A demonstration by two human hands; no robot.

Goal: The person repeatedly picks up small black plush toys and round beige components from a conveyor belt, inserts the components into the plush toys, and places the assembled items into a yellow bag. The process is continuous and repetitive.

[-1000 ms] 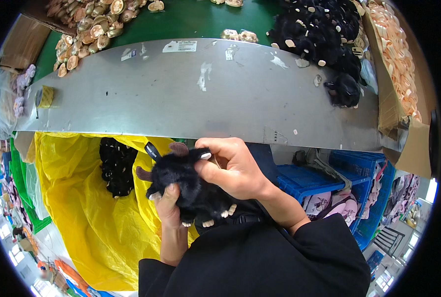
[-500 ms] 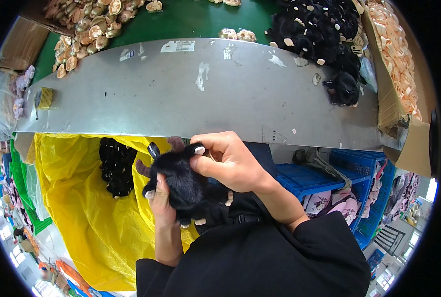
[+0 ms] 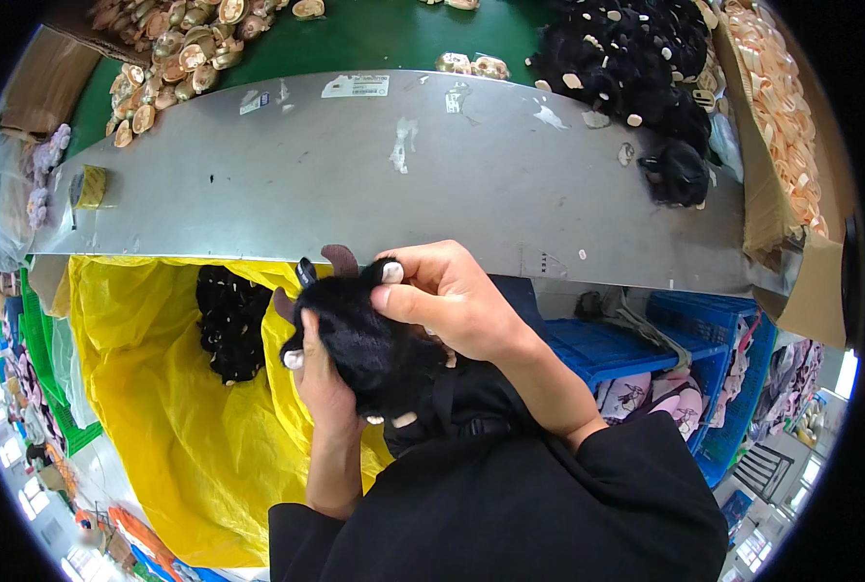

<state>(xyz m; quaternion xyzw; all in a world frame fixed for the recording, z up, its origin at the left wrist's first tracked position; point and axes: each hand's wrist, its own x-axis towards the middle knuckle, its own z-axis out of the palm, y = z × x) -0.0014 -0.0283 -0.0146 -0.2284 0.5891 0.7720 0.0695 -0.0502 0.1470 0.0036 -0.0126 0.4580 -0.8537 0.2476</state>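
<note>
A black plush toy (image 3: 355,325) with brown horn-like pieces, a small tag and pale paw ends is held up between both hands, just in front of the metal table edge. My left hand (image 3: 326,383) grips its left side, thumb pressed into the fur beside a pale-tipped limb. With my right hand (image 3: 452,301) I pinch the limb with a white end at its upper right; some of those fingers are hidden behind it. Below left, several black plush pieces (image 3: 228,330) lie inside a large yellow bag (image 3: 151,417).
The grey metal table (image 3: 306,184) spans the front, with a tape roll (image 3: 89,187) at left. Behind it sit gold-beige molded parts (image 3: 175,58) and a black plush pile (image 3: 636,68). A carton of peach pieces (image 3: 772,126) stands right, above blue crates (image 3: 597,357).
Both hands have raised the plush toy slightly, and it has tilted a little. My right thumb and fingers remain at its upper-right limb. The view has shifted slightly.
</note>
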